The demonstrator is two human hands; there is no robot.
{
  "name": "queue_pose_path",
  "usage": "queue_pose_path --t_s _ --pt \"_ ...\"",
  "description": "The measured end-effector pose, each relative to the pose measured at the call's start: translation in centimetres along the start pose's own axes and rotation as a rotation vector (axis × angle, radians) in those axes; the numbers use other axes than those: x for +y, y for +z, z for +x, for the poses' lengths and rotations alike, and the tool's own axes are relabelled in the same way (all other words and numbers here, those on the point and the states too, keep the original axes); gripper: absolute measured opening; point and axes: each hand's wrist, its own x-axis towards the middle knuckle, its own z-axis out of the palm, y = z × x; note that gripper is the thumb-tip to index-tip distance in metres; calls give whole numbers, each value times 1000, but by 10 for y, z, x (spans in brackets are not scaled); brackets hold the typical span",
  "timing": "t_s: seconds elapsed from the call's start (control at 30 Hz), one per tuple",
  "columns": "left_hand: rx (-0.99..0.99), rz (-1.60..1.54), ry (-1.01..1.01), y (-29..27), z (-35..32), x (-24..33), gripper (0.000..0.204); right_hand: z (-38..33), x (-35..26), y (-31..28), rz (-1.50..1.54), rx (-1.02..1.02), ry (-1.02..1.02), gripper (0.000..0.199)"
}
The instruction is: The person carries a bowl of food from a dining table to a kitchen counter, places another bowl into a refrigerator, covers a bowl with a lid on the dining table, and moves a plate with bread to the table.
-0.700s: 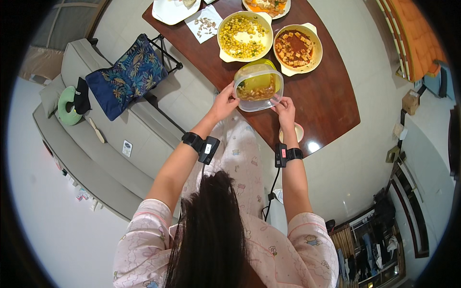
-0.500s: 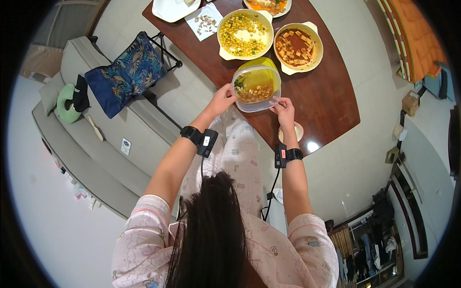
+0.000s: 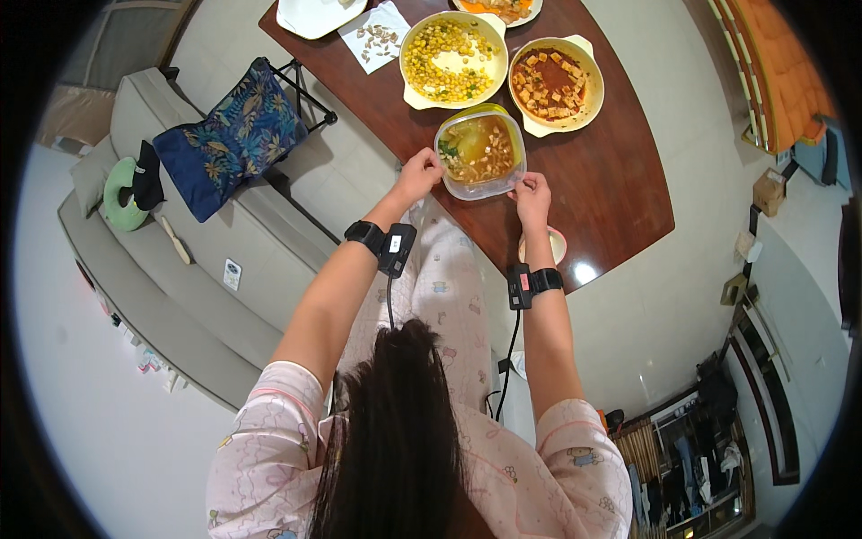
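Note:
Between my hands is a clear plastic food container [image 3: 485,189] near the table's left edge, with brownish soupy food [image 3: 485,153] and some greens showing in it. A yellow-green rim [image 3: 489,110] curves along its far side; whether that is a separate bowl I cannot tell. My left hand [image 3: 419,174] is closed on the container's left edge, thumb and fingers pinched together. At the near right corner my right hand [image 3: 532,193] pinches the rim in the same way. Both wrists wear black straps with small boxes.
Just beyond stand a yellow pot of corn [image 3: 455,61] and a yellow pot of tofu in red sauce [image 3: 557,85]. Further off are a plate of food [image 3: 503,9], a white tray [image 3: 310,18] and a napkin with shells [image 3: 377,38]. A small bowl [image 3: 555,245] sits by my right wrist.
The clear container has shifted slightly away from me and sits more squarely over the yellow-green rim. Both hands moved with it, keeping their hold. The view has shifted a little.

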Motion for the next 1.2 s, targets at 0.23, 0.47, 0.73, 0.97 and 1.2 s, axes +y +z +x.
queue_pose_path --t_s 0.23,0.47,0.73,0.97,1.2 --pt "63 -47 -74 2 11 16 10 12 -12 2 -9 -6 -38 16" --pt "68 -75 -124 6 8 25 10 17 -12 3 27 -12 -20 15" --pt "96 -86 -185 12 10 41 10 26 -20 -4 47 -27 -23 16" --pt "203 -160 -220 -4 20 64 27 28 -37 -10 -60 -20 2 16" --pt "297 -390 -154 -32 37 104 29 34 -49 -5 -101 115 -169 17"
